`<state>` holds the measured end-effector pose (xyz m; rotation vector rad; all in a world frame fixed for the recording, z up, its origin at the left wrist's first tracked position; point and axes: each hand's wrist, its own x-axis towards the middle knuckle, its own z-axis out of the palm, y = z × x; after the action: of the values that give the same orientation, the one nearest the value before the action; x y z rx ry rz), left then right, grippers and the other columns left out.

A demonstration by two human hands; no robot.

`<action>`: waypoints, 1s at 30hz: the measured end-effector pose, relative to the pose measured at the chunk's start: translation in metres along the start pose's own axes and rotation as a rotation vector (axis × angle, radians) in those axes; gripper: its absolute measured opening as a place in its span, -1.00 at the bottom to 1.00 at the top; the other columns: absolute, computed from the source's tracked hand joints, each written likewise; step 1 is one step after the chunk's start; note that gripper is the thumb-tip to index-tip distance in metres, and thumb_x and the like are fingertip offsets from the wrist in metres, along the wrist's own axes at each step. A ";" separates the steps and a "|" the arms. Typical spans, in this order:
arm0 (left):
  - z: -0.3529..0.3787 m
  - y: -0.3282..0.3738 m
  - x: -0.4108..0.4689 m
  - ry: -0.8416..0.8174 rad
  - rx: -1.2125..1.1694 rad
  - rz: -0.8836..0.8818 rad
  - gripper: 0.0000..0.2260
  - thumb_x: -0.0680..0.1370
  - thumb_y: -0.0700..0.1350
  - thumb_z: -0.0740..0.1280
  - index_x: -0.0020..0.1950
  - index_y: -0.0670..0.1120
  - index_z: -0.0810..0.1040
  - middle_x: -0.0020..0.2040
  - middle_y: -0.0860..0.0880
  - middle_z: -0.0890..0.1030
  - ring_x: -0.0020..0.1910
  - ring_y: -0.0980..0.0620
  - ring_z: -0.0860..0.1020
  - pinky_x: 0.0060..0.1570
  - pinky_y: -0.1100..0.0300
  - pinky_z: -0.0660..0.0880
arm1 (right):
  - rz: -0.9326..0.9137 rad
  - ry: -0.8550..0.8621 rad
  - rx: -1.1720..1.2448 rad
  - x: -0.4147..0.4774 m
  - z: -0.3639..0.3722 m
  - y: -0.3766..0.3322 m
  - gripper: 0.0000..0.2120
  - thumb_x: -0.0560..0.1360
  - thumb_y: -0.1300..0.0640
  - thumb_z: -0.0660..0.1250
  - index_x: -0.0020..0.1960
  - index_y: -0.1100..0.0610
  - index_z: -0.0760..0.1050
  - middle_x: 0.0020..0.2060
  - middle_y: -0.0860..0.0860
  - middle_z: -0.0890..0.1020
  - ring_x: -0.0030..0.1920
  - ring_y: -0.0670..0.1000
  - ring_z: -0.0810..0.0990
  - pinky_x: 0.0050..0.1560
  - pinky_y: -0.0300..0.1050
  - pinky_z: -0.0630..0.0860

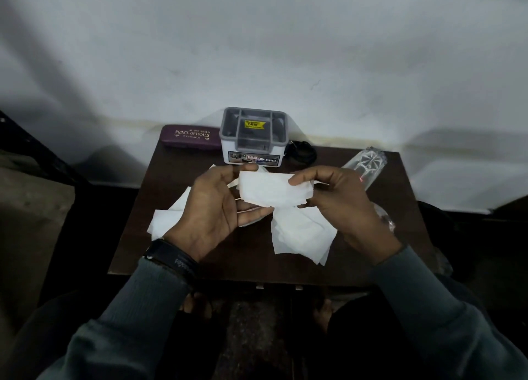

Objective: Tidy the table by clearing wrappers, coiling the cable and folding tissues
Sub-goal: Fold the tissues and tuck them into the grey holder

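Observation:
A folded white tissue [273, 189] is held in the air over the dark wooden table [137, 254]. My left hand [214, 208] grips its left end and my right hand [340, 202] pinches its right end. More loose tissues lie flat on the table: one under my left hand [168, 219] and a pile under my right hand [303, 234]. A black coiled cable [301, 152] rests at the back, right of the grey box. A clear plastic wrapper [364, 164] lies at the back right.
A grey and white organiser box [253, 138] stands at the back centre. A maroon spectacle case [190, 137] lies to its left against the white wall. Another clear wrapper [385, 219] sits near the table's right edge.

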<state>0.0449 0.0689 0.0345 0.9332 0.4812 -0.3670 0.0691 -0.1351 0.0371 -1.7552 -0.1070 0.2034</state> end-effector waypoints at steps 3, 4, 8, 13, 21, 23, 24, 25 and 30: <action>0.003 -0.002 0.000 0.013 0.093 0.026 -0.63 0.58 0.07 0.38 0.26 -0.15 0.58 0.20 -0.20 0.69 0.09 -0.22 0.71 -0.07 -0.08 0.70 | -0.002 0.021 -0.039 -0.002 0.002 -0.002 -0.53 0.45 0.58 0.33 -0.12 0.01 0.71 -0.12 -0.12 0.75 -0.12 -0.02 0.72 -0.24 -0.23 0.64; 0.004 -0.004 -0.001 0.031 0.137 0.074 -0.66 0.53 -0.05 0.46 0.26 -0.15 0.59 0.17 -0.19 0.70 0.01 -0.16 0.74 -0.14 0.00 0.71 | 0.024 0.022 -0.004 -0.002 0.003 -0.004 -0.54 0.47 0.56 0.33 -0.01 0.03 0.71 -0.05 -0.06 0.75 -0.07 0.01 0.72 -0.22 -0.21 0.66; 0.002 -0.011 0.000 0.105 0.259 0.246 -0.67 0.51 -0.30 0.48 0.27 -0.14 0.61 0.03 -0.11 0.70 -0.11 -0.01 0.75 -0.23 0.16 0.67 | 0.319 -0.043 0.449 0.000 0.000 -0.011 -0.63 0.64 0.17 0.31 0.43 -0.02 0.44 0.21 0.06 0.70 0.21 0.08 0.69 0.17 0.05 0.65; 0.006 -0.014 0.001 0.094 0.247 0.270 -0.70 0.51 -0.29 0.49 0.22 -0.11 0.62 0.09 -0.19 0.69 0.00 -0.08 0.73 -0.21 0.16 0.67 | 0.343 -0.018 0.386 -0.005 0.008 -0.006 -0.49 0.39 0.15 0.56 0.31 0.15 0.54 0.17 0.13 0.70 0.14 0.12 0.73 0.09 0.01 0.69; 0.000 -0.008 0.005 0.134 0.137 0.248 -0.69 0.56 -0.31 0.44 0.30 -0.19 0.54 0.03 -0.15 0.75 0.02 -0.15 0.74 0.03 0.03 0.69 | 0.140 0.204 0.063 0.026 -0.010 -0.031 -0.85 0.48 0.35 0.50 0.04 0.23 0.66 -0.06 0.14 0.76 -0.08 0.05 0.77 -0.13 -0.12 0.71; -0.003 -0.006 0.007 0.162 0.132 0.255 -0.69 0.57 -0.29 0.44 0.30 -0.19 0.54 0.05 -0.15 0.75 0.05 -0.14 0.74 0.10 0.01 0.67 | 0.034 0.263 -0.091 0.052 -0.017 -0.050 -0.84 0.45 0.35 0.51 -0.08 0.11 0.66 -0.08 0.13 0.75 -0.14 -0.01 0.76 -0.14 -0.08 0.71; -0.004 -0.005 0.007 0.172 0.135 0.259 -0.70 0.57 -0.28 0.44 0.29 -0.19 0.55 0.05 -0.14 0.75 0.05 -0.13 0.74 0.11 0.00 0.66 | -0.009 0.291 -0.171 0.066 -0.019 -0.057 -0.82 0.42 0.33 0.51 -0.11 0.06 0.66 -0.09 0.10 0.75 -0.14 -0.02 0.76 -0.13 -0.04 0.72; -0.005 -0.005 0.008 0.180 0.143 0.264 -0.71 0.57 -0.27 0.45 0.28 -0.18 0.56 0.05 -0.13 0.76 0.04 -0.12 0.74 0.12 -0.01 0.66 | -0.040 0.309 -0.260 0.080 -0.019 -0.063 -0.83 0.40 0.31 0.50 -0.10 0.06 0.66 -0.07 0.07 0.75 -0.15 -0.02 0.76 -0.14 -0.02 0.73; -0.006 0.000 0.007 0.207 0.172 0.287 -0.75 0.56 -0.21 0.46 0.23 -0.12 0.62 0.04 -0.06 0.76 -0.02 -0.06 0.75 0.05 0.05 0.68 | -0.039 0.294 -0.519 0.124 -0.006 -0.073 -0.58 0.37 0.31 0.44 0.23 0.18 0.60 0.18 0.05 0.60 -0.26 -0.01 0.73 -0.14 0.08 0.72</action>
<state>0.0492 0.0737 0.0276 1.1969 0.5011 -0.0506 0.1944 -0.1042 0.1005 -2.2770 0.0238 -0.1268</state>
